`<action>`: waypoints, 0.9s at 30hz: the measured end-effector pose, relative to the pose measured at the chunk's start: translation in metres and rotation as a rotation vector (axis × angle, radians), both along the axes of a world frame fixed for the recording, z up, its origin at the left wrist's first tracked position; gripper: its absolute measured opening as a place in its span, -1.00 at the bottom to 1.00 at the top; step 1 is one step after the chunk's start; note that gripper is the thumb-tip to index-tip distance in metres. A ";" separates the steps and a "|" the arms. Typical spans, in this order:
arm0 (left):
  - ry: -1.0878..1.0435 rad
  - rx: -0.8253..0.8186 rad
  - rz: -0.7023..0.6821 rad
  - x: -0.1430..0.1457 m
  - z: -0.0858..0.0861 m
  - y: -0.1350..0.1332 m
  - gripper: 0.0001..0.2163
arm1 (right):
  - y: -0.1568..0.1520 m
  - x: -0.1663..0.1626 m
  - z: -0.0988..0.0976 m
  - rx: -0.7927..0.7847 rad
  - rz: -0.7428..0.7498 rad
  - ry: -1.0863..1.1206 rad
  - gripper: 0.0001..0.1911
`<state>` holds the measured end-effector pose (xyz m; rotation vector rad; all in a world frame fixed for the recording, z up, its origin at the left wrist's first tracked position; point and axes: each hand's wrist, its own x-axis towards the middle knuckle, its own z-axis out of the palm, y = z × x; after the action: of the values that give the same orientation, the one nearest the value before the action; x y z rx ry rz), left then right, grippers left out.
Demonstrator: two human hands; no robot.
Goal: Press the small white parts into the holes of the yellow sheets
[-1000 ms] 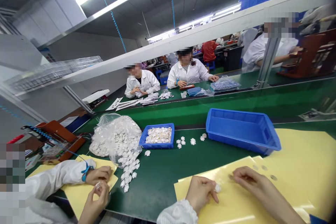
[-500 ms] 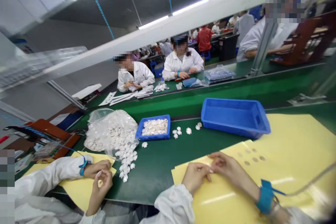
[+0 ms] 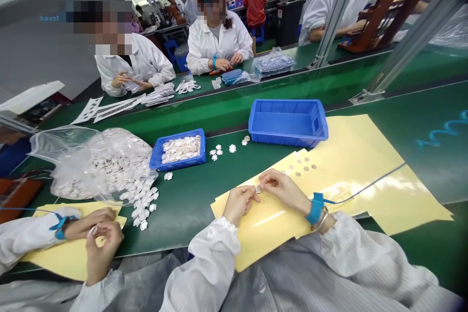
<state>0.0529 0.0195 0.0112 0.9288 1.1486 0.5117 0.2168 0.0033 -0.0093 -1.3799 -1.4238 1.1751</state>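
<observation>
Grip pinched: left hand (image 3: 237, 204) has a small white piece (image 3: 258, 189) above the yellow sheet (image 3: 266, 239), right hand (image 3: 287, 191) alongside, its hold unclear; likely light, stiff, best edge-held.

yellow sheets (image 3: 358, 165): smooth, glossy | blue bin (image 3: 285, 137): smooth plastic | bag (image 3: 69, 139): clear, crinkled plastic

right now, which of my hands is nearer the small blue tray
Left. Your left hand is right of the small blue tray, on its near side; your right hand is farther right.
</observation>
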 end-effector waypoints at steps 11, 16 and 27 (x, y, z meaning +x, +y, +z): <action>-0.014 -0.012 0.016 0.000 -0.001 0.000 -0.75 | 0.000 -0.002 0.003 0.030 0.005 -0.041 -0.89; -0.017 -0.008 0.004 0.000 -0.002 0.000 -0.74 | 0.000 -0.003 0.005 0.043 0.004 -0.046 -0.89; -0.031 -0.016 -0.018 -0.001 -0.002 0.000 -0.75 | -0.001 -0.003 0.004 0.046 -0.007 -0.074 -0.90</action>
<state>0.0519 0.0193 0.0096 0.9138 1.1139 0.5008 0.2136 0.0027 -0.0049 -1.4079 -1.4879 1.0903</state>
